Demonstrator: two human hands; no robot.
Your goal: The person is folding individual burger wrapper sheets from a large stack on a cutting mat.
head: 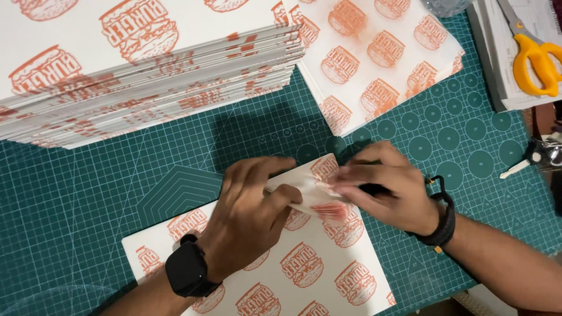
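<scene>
Nearest the viewer, a white paper sheet (304, 269) printed with orange burger motifs lies flat on the green gridded cutting mat (88, 193) that covers the bench. The left hand (249, 216), its wrist bearing a black watch (188, 270), rests on the sheet with fingers curled over the folded-up far corner (313, 181), pinching the fold between thumb and fingers. The right hand (383, 187), with a black band (442, 219) at the wrist, lies flat beside it, fingers extended and pressing the same folded corner; its fingertips are blurred, so the exact contact cannot be resolved. The two hands meet at the fold, almost touching. Beyond them, at upper left, stands a tall stack of identical printed sheets (146, 64), its edge fanned slightly. To the right of that stack, a lower pile of the same paper (374, 58) lies at an angle on the mat. At far right, yellow-handled scissors (535, 61) rest on a pale box-like block (497, 70), and a small metallic object (541, 155) lies at the mat's edge.
</scene>
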